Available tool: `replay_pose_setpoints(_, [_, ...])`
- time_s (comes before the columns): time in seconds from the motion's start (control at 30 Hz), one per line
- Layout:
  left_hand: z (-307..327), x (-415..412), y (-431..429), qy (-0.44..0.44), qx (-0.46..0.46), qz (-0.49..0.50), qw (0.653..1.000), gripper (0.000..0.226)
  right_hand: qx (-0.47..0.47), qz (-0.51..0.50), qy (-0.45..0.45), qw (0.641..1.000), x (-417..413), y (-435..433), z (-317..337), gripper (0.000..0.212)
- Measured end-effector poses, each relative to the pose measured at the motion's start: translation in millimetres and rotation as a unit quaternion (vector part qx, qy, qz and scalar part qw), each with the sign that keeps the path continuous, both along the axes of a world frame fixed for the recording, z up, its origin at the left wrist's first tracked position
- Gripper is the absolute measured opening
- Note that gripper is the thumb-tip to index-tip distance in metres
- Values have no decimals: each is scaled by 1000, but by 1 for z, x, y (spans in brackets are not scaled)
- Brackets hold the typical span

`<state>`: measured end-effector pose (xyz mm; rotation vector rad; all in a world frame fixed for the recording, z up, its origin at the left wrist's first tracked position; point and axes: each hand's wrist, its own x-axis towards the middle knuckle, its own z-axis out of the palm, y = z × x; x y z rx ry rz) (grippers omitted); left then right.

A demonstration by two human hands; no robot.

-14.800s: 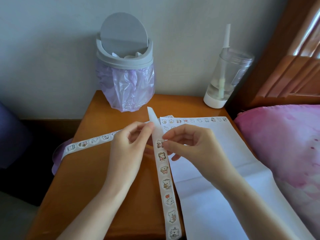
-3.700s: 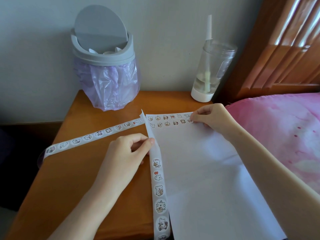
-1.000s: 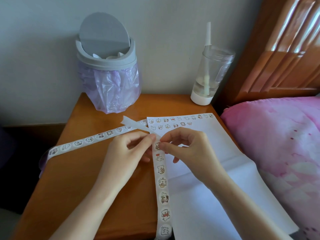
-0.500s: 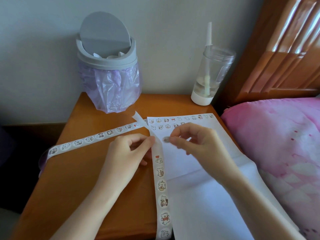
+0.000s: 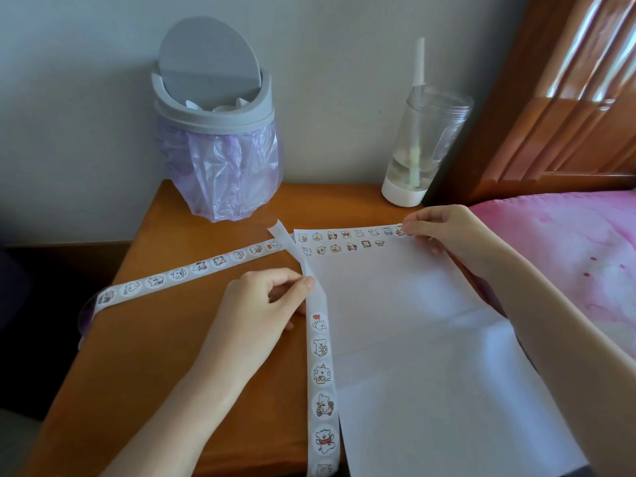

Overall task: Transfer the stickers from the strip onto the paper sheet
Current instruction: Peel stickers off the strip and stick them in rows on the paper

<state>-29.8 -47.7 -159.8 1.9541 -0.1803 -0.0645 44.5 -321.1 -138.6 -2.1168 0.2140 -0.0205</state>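
Observation:
A long white sticker strip [image 5: 321, 376] with round cartoon stickers runs down the wooden nightstand and bends back to the left. My left hand [image 5: 261, 304] pinches the strip at its empty stretch, just left of the white paper sheet [image 5: 413, 339]. Two rows of small stickers [image 5: 344, 239] line the sheet's top edge. My right hand [image 5: 437, 227] is at the sheet's top right corner, its fingertips pressing a sticker at the end of the upper row.
A grey swing-lid bin [image 5: 215, 132] with a purple bag stands at the back left of the nightstand [image 5: 179, 339]. A clear bottle [image 5: 420, 149] with a straw stands at the back right. A pink pillow [image 5: 568, 256] and wooden headboard [image 5: 568, 98] lie to the right.
My right hand peeled a sticker off the strip near my left hand and carried it to the sheet's top right corner. My left hand kept its pinch on the strip.

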Motion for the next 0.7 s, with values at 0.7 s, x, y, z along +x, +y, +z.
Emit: replay_pose_setpoints(0.7, [-1,1,0,-7,21,-4,1000,18,-19,-8,11,1000,-1,9,-3,6])
